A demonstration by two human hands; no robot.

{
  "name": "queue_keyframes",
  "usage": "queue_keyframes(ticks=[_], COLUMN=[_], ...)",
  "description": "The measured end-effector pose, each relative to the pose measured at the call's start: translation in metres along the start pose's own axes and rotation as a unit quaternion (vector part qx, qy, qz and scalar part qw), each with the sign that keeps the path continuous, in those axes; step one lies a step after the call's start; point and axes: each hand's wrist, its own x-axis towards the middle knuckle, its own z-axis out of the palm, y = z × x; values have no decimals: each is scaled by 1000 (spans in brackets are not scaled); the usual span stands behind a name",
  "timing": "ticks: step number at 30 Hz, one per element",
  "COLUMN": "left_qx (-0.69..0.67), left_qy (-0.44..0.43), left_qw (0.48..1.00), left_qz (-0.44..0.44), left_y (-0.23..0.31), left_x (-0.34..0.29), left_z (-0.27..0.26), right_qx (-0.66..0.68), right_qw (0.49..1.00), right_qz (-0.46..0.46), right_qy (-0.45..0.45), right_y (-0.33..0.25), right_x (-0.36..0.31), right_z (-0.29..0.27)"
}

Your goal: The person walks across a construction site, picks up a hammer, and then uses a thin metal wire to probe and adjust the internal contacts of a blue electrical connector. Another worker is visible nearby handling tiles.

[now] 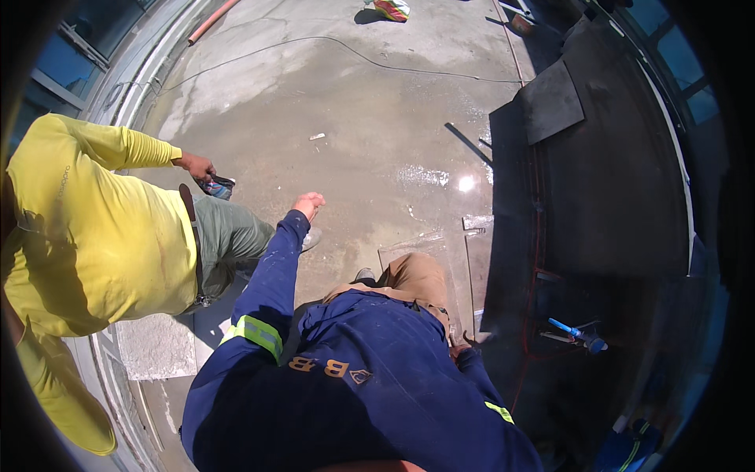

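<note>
My left hand (309,204) is raised in front of me over the wet floor, its fingers loosely curled together, and I see nothing in them. My right hand (460,344) hangs low beside my brown trousers (418,279), in shadow at the edge of the dark area. Its fingers are too dark and partly hidden to make out. A co-worker in a yellow long-sleeved shirt (102,228) is close on my left. The co-worker's hand (197,165) holds a dark, multicoloured item (217,186) whose kind I cannot tell.
Wet concrete floor (346,134) stretches ahead, crossed by a thin cable (377,64). Flat panels (480,259) lie near my right side. A grey board (553,102) and a blue-handled tool (578,334) are on the right. An orange pipe (212,22) and a colourful sack (391,9) lie farther off.
</note>
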Motion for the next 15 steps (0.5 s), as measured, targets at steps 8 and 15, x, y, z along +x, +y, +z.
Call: queue_keyframes(ticks=[8, 15], left_qx=[-5, 264], left_qy=[-12, 211], left_qw=[995, 941], left_qz=[100, -17], left_y=[229, 81], left_x=[201, 356], left_z=[81, 39], right_qx=[-57, 97], right_qw=[998, 994], right_qz=[-37, -1], right_qy=[-15, 44], right_y=[-129, -318], right_x=[46, 52], right_z=[-146, -456])
